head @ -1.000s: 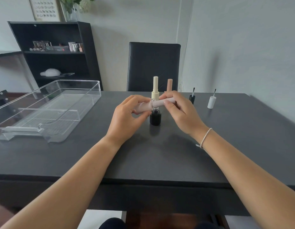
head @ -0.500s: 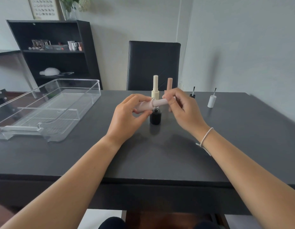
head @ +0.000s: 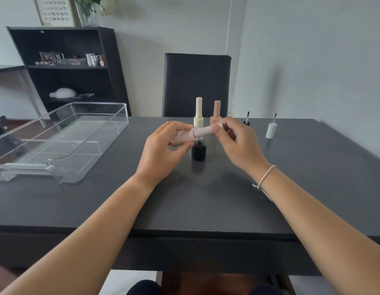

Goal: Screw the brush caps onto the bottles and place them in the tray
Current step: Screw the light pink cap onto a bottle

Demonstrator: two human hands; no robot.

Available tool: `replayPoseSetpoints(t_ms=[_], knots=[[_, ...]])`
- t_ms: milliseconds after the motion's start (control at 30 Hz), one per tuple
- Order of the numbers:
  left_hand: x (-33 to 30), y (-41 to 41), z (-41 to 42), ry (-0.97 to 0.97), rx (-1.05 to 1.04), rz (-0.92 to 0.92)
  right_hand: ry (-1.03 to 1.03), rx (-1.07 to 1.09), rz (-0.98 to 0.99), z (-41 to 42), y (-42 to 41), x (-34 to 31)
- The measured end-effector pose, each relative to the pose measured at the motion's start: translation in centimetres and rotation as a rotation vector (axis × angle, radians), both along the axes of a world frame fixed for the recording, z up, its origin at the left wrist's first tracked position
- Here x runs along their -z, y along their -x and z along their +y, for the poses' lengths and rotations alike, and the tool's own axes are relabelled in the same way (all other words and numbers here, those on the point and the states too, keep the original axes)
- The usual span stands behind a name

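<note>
Grey walls, a black shelf unit [head: 63, 67] and a black chair [head: 196, 84] frame the dark surface [head: 206, 199] in the head view. Both hands work above its middle: the left hand [head: 161, 154] wraps its fingers [head: 176, 128] around a pale pink bottle [head: 182, 136] held sideways, steadying it, while the right hand [head: 238, 143] pinches the pink brush cap [head: 203, 131] at its end, likely to twist it tight. A black bottle [head: 199, 150] stands uncapped just behind them, awaiting its turn. Cream [head: 198, 116] and peach [head: 216, 112] bottles stand capped farther back. Two loose brush caps, black [head: 246, 121] and white [head: 271, 129], stand brush-up at right, probably so the bristles stay clean. A clear tray [head: 61, 141] waits well apart at left, holding no bottles.
</note>
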State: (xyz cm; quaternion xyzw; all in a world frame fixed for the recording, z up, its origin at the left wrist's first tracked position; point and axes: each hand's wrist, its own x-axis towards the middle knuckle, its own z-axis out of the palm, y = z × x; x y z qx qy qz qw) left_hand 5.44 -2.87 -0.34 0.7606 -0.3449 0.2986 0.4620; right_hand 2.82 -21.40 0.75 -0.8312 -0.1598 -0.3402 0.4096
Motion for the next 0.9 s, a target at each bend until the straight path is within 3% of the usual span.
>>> replayPoseSetpoints(t_ms=[900], knots=[[-0.1, 0.15, -0.02, -0.006, -0.006, 0.002, 0.008, -0.022, -0.026, -0.27, 0.22, -0.16]])
